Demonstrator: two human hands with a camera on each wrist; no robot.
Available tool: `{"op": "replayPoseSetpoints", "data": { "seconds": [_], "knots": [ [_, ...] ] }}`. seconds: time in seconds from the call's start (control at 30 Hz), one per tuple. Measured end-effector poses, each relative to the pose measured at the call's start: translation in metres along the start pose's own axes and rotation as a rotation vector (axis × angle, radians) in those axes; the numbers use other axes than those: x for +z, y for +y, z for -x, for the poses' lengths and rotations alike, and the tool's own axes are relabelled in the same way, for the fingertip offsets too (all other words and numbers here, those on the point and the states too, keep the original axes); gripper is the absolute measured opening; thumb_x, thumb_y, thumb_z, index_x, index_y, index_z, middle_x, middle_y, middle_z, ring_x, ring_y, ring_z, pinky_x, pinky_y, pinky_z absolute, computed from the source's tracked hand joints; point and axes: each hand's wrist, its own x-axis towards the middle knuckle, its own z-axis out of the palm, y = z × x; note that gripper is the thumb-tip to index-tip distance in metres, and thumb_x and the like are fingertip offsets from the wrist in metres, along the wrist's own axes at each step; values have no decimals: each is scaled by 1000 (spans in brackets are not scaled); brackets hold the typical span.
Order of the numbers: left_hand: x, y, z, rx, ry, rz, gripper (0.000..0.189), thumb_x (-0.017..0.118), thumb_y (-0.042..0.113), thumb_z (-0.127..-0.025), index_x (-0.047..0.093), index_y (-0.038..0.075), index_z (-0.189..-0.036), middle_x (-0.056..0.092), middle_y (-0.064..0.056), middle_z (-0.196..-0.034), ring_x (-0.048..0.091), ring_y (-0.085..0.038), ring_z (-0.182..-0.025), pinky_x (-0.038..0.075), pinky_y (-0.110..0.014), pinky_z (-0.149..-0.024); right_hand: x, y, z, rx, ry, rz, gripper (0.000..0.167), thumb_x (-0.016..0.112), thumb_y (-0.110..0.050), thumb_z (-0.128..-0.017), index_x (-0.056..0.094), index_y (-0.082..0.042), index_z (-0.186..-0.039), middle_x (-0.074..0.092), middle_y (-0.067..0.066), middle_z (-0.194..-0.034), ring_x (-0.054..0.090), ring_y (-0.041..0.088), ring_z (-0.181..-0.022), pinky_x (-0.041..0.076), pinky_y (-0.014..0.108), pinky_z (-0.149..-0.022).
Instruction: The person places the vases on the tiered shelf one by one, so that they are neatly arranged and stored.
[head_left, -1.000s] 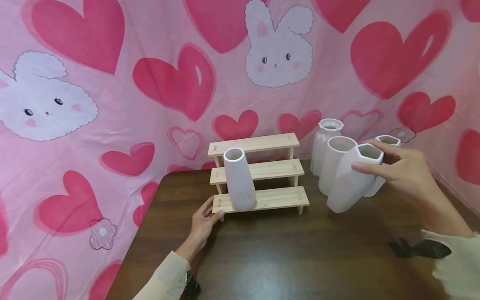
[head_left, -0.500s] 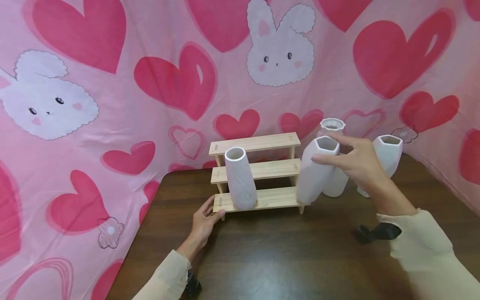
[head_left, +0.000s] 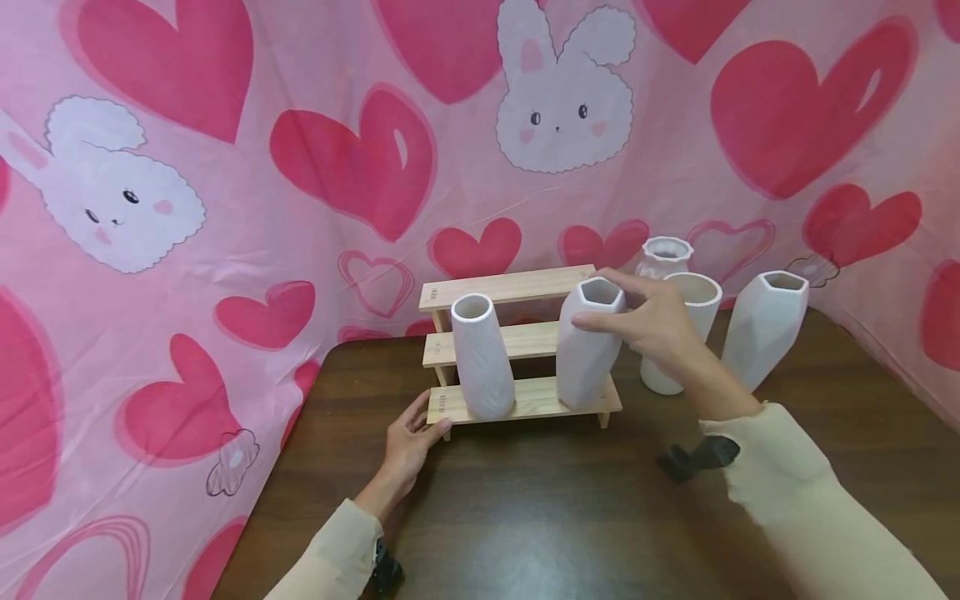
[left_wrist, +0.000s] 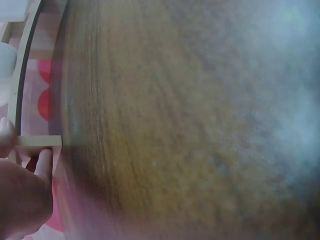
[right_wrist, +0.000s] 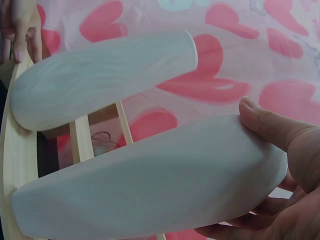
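Note:
My right hand point(head_left: 652, 321) grips a white faceted vase point(head_left: 585, 358) near its six-sided rim, thumb in front and fingers behind. The vase's base is right at the lowest step of a three-tier wooden stand point(head_left: 532, 400), toward its right end. A smooth white round-mouthed vase point(head_left: 483, 367) stands on the left part of that same step. My left hand point(head_left: 405, 446) holds the left end of the lowest step, thumb on the front edge. In the right wrist view the faceted vase point(right_wrist: 150, 185) slants below the round-mouthed vase point(right_wrist: 100, 80).
Right of the stand are a white fluted-rim vase point(head_left: 666, 254), a white round-mouthed vase point(head_left: 693, 292) partly behind my right hand, and another faceted vase point(head_left: 765, 325). All stand on a dark wooden table point(head_left: 510, 517). A pink heart-and-rabbit cloth point(head_left: 300, 50) hangs behind.
My right hand has carried the faceted vase leftward from beside the other vases to the lowest step's right part. My left hand has stayed at the step's left end.

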Motion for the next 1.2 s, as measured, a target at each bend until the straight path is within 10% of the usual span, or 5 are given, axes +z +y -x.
{"op": "replayPoseSetpoints", "data": {
  "seconds": [0.73, 1.2],
  "knots": [
    [0, 3, 2, 4, -6, 0, 66, 75, 12, -84, 47, 12, -143, 59, -22, -128, 58, -24, -111, 49, -19, -80, 23, -6, -8, 88, -37, -19, 90, 86, -51, -65, 51, -15, -140, 59, 15, -128, 51, 32, -110, 49, 49, -88],
    [1, 4, 2, -15, -2, 5, 67, 75, 11, -83, 47, 14, -143, 60, -19, -128, 59, -23, -111, 50, -22, -82, 33, 0, -15, -55, -101, 26, 73, 82, -47, -73, 56, -20, -136, 64, 10, -113, 56, 28, -99, 48, 46, -85]
  ]
}}
